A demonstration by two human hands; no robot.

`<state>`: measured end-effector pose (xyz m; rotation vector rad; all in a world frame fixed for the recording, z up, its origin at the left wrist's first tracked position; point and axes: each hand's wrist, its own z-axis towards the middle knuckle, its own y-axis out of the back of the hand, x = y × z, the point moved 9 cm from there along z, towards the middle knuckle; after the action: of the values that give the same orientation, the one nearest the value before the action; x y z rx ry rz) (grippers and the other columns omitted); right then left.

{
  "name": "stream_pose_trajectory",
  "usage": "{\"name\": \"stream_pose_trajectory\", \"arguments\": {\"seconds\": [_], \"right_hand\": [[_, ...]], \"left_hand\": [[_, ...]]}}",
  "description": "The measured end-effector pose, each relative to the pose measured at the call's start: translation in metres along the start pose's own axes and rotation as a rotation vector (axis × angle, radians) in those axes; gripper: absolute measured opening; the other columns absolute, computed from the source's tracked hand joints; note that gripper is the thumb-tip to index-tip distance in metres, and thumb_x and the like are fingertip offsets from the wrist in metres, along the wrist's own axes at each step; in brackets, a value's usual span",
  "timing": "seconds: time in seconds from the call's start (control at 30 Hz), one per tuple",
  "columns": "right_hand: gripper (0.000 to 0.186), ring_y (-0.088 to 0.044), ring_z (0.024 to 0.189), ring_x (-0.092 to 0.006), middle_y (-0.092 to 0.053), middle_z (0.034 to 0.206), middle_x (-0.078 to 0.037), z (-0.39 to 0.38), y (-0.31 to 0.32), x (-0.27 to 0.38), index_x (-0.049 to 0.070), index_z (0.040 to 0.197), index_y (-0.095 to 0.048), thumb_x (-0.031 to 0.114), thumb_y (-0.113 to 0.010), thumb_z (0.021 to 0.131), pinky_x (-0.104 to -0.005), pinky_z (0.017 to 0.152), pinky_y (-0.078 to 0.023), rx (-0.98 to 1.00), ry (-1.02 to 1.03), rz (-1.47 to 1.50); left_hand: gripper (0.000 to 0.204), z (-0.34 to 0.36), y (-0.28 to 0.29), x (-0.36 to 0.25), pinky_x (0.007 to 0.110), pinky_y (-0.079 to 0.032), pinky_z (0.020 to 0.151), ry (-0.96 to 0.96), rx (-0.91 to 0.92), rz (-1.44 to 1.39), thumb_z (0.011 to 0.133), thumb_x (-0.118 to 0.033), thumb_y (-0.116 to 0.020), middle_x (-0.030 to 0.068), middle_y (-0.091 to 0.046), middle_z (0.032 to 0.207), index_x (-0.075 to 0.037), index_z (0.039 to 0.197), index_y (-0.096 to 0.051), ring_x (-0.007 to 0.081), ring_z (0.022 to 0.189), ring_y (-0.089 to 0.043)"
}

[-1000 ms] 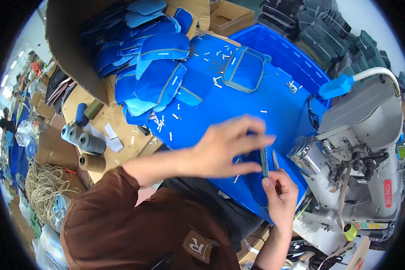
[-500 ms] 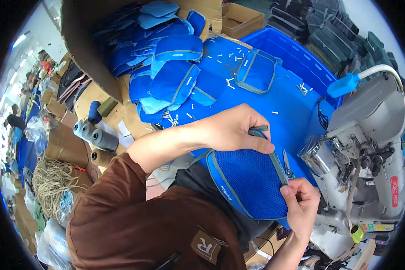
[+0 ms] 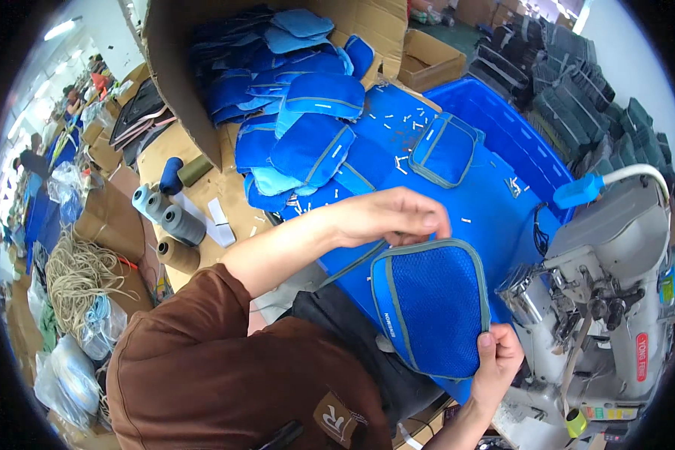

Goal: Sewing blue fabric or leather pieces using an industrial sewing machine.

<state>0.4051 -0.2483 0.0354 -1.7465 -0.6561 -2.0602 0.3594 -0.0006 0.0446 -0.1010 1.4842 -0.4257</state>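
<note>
Left hand (image 3: 394,217): fingers curled down, gripping the top edge of the blue mesh pouch (image 3: 433,304). Arm comes across from the left in a brown sleeve (image 3: 195,360).
Right hand (image 3: 496,361): thumb & fingers shut on the pouch's bottom right corner.
Pouch: blue mesh w/ grey trim, flat, held up between both hands, just in front of the sewing machine (image 3: 615,300), over the blue table (image 3: 495,217).
Sewing machine: grey-white, on the right, near the right hand, not touching the pouch.
Other pouch (image 3: 444,150): same kind, lies flat on the table, further back, well apart from the hands.
Pile of blue pieces (image 3: 292,112): back left, some inside a big cardboard box (image 3: 180,67).
Small white bits (image 3: 405,120): spread over the table.
Thread spools (image 3: 169,221): grey & tan, on the left by the box.
Rope bundle (image 3: 75,277): far left, low down.
</note>
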Motion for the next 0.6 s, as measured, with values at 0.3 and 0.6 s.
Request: {"name": "stream_pose_trajectory", "arguments": {"seconds": [0.3, 0.6], "right_hand": [[0.024, -0.034, 0.069, -0.0021, -0.046, 0.074, 0.008, 0.013, -0.011, -0.026, 0.005, 0.086, -0.056, 0.023, -0.065, 0.099, -0.0202, 0.062, -0.026, -0.156, 0.007, 0.140], [0.012, -0.042, 0.056, -0.0027, -0.049, 0.070, 0.005, 0.025, -0.072, -0.049, 0.006, 0.091, -0.056, 0.012, -0.063, 0.100, -0.0208, 0.047, -0.032, 0.104, -0.200, 0.012]], "left_hand": [[0.012, -0.040, 0.022, 0.025, 0.021, -0.026, 0.051, -0.087, -0.359, -0.076, 0.090, -0.012, -0.074, -0.0094, -0.051, 0.070, -0.008, 0.095, -0.063, 0.0014, 0.057, -0.038], [0.016, -0.053, 0.075, 0.018, 0.021, -0.022, 0.050, -0.105, -0.616, -0.050, 0.092, -0.020, -0.074, -0.0091, -0.048, 0.071, -0.012, 0.097, -0.061, 0.0011, 0.058, -0.035]]}}
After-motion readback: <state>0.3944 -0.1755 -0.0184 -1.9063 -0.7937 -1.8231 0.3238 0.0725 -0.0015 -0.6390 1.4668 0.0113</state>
